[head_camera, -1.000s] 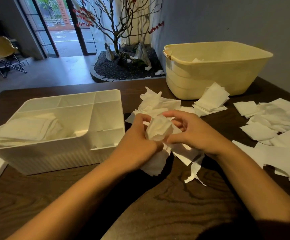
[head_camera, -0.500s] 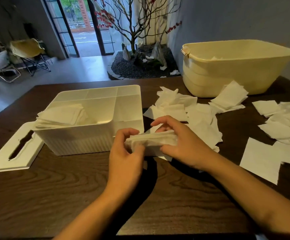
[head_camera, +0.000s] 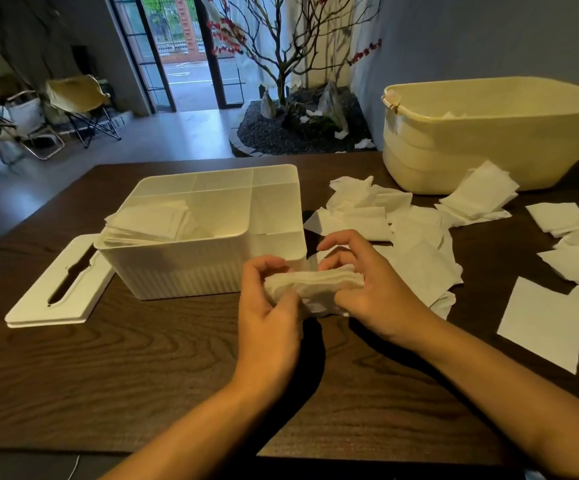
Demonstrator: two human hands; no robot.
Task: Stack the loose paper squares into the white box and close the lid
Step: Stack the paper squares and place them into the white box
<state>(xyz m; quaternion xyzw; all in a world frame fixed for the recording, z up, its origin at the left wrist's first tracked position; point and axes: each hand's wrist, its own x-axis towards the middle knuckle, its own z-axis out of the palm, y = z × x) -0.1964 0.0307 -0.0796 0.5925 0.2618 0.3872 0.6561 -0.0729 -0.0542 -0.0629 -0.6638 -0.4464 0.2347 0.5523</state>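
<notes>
A small stack of white paper squares (head_camera: 315, 287) is held flat between both hands, just in front of the white box's right corner. My left hand (head_camera: 269, 313) grips its left end and my right hand (head_camera: 371, 289) grips its right end. The white box (head_camera: 191, 268) stands open on the dark table, with a pile of squares (head_camera: 149, 221) in its large left compartment. Its slotted lid (head_camera: 56, 285) lies flat on the table to the box's left. Loose squares (head_camera: 416, 244) lie scattered right of the box.
A cream plastic tub (head_camera: 489, 140) stands at the back right, with a small pile of squares (head_camera: 478, 195) leaning on it. More squares (head_camera: 572, 244) cover the table's right side. Beyond the table are a potted bare tree (head_camera: 291, 74) and folding chairs (head_camera: 73, 105).
The crumpled bundle from a second ago has been flattened into a neat stack held by both ends. The view has shifted so the lid shows at the left.
</notes>
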